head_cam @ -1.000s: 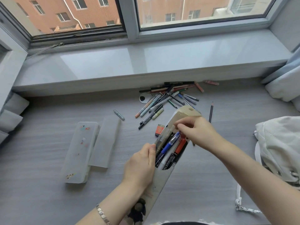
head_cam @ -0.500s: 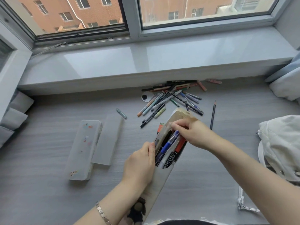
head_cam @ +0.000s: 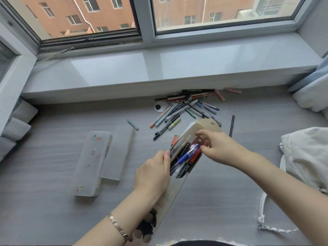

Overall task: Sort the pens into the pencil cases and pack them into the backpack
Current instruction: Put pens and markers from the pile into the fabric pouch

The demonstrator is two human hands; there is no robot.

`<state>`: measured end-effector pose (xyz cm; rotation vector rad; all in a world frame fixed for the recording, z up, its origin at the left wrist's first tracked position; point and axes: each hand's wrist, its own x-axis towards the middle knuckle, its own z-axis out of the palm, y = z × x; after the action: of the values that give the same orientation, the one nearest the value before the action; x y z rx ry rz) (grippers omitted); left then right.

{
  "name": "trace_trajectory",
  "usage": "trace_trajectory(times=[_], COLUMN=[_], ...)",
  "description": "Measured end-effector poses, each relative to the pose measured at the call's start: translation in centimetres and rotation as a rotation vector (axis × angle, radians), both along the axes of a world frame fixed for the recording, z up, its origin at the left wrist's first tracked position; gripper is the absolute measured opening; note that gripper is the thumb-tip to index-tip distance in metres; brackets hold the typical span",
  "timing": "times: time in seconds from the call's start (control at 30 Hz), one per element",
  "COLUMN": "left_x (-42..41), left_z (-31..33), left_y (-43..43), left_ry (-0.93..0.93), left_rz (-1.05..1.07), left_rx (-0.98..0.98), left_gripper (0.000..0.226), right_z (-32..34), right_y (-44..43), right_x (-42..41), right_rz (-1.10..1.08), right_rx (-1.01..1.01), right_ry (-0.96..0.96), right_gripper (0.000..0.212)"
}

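Note:
A beige pouch-style pencil case (head_cam: 174,190) lies tilted in front of me, its mouth open and several pens (head_cam: 186,155) sticking out. My left hand (head_cam: 152,174) grips the case's left edge near the mouth. My right hand (head_cam: 218,148) pinches a small reddish patterned item at the mouth, under the case's flap (head_cam: 207,126). A loose pile of pens and pencils (head_cam: 184,109) lies by the sill. The frosted hard pencil case (head_cam: 91,162) and its lid (head_cam: 118,153) lie at the left. The white backpack (head_cam: 307,157) sits at the right.
A single black pencil (head_cam: 232,123) lies right of the pile, a small grey marker (head_cam: 132,124) left of it. A red eraser (head_cam: 175,139) shows beside the pouch. The window sill (head_cam: 159,71) runs along the back. A white cushion (head_cam: 312,96) is at far right.
My right hand has shifted slightly at the pouch mouth and now pinches a reddish item there; the flap stands more open. My left hand keeps its grip.

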<state>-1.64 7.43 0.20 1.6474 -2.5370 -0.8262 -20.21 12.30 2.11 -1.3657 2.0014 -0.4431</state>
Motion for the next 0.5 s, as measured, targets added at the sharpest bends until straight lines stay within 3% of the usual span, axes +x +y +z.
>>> trace_trajectory(times=[0.1, 0.17, 0.23, 0.3, 0.37, 0.43, 0.5], left_x=[0.3, 0.3, 0.0, -0.3, -0.7, -0.9, -0.9], left_z=[-0.1, -0.1, 0.0, 0.0, 0.1, 0.3, 0.6], left_y=[-0.3, -0.5, -0.7, -0.8, -0.8, -0.7, -0.7], left_ry=[0.08, 0.134, 0.181, 0.202, 0.215, 0.235, 0.252], left_rz=[0.066, 0.092, 0.102, 0.078, 0.028, -0.004, -0.018], left_rx=[0.086, 0.12, 0.139, 0.15, 0.167, 0.18, 0.196], left_gripper=[0.041, 0.041, 0.042, 0.044, 0.044, 0.044, 0.042], right_z=[-0.7, -1.2, -1.7, -2.1, -2.3, -2.4, -2.6], right_y=[1.0, 1.7, 1.7, 1.2, 0.5, 0.0, -0.2], right_x=[0.9, 2.0, 3.0, 3.7, 4.0, 4.3, 4.5], right_rz=[-0.235, -0.454, -0.677, -0.8, -0.789, -0.817, -0.89], right_rx=[-0.312, -0.46, -0.378, -0.248, -0.258, -0.311, -0.325], right_ry=[-0.092, -0.139, -0.412, -0.868, -1.178, -1.26, -1.265], right_gripper=[0.034, 0.048, 0.078, 0.099, 0.084, 0.05, 0.035])
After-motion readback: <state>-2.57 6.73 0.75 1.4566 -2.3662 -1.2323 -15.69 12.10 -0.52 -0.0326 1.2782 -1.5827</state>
